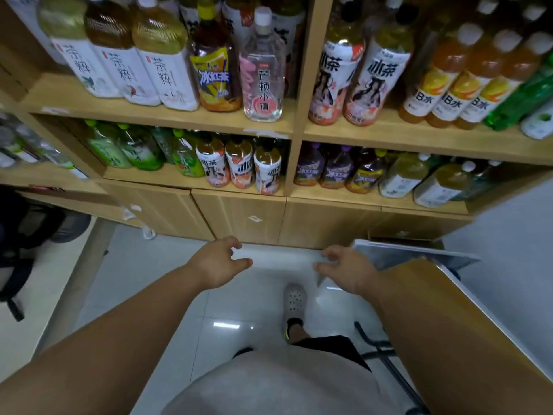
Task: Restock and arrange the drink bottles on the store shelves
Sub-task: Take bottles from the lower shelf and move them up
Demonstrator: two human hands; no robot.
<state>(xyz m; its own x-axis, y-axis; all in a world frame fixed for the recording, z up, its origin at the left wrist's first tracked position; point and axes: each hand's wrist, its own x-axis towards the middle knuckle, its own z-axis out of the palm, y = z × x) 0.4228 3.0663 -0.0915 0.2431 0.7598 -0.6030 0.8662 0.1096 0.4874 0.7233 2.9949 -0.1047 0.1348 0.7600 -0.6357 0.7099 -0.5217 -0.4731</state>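
Fingers of both the left hand (220, 262) and the right hand (344, 266) hang loosely spread and empty above the floor, while the drink bottles (263, 70) already stand in rows on the wooden shelves (167, 115), so restocking looks largely done, with perhaps only straightening left.

Upper shelf board (155, 113) as landmark. Standing on it, from the left: three white-labelled tea bottles (119, 70) reading "茶粹"; a yellow-labelled bottle (216, 79) reading "冰红茶"; a clear bottle (263, 82) reading "芒顿小镇". Right of the upright divider: two bottles (356, 82) reading "冰茶"; orange bottles (449, 94) with "B水". Below the board, bottles (239, 167) with "冰茶".
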